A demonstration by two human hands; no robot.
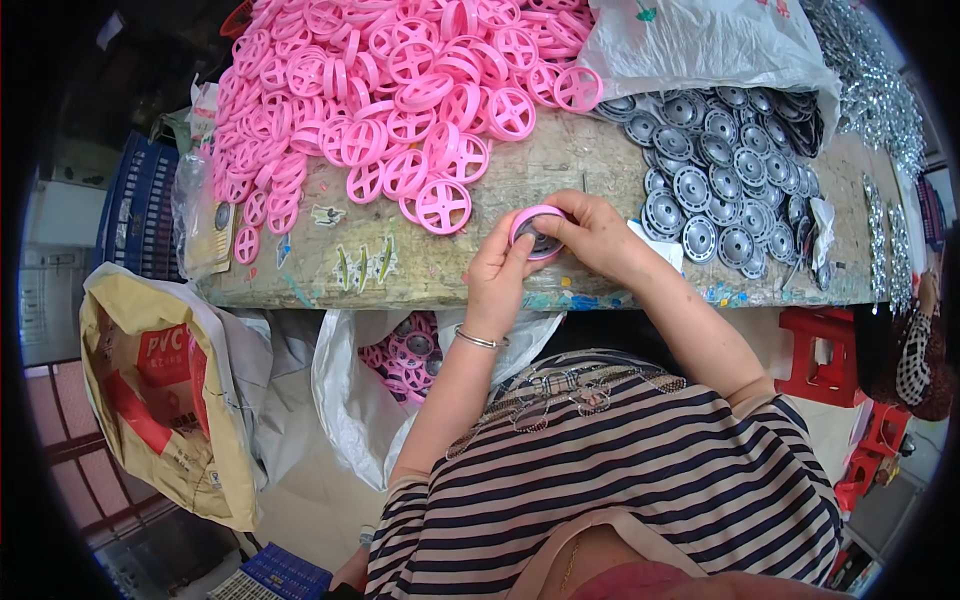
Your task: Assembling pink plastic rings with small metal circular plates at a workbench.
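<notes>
Over the table's front edge, both hands grip one pink toy wheel rim with a grey hubcap disc set inside it. My left hand holds its left side, thumb on the face. From the right, my right hand closes on it with the thumb pressed on the grey disc. Whether the disc is fully seated cannot be seen under the thumbs. Just beyond my hands spreads a large heap of pink spoked wheel rims. To the right lies a pile of grey hubcap discs.
A translucent plastic bag covers part of the disc pile. Silver tinsel lies far right. Below the worn table, a white sack holds pink-and-grey wheels. An open tan sack stands left; a red stool stands right.
</notes>
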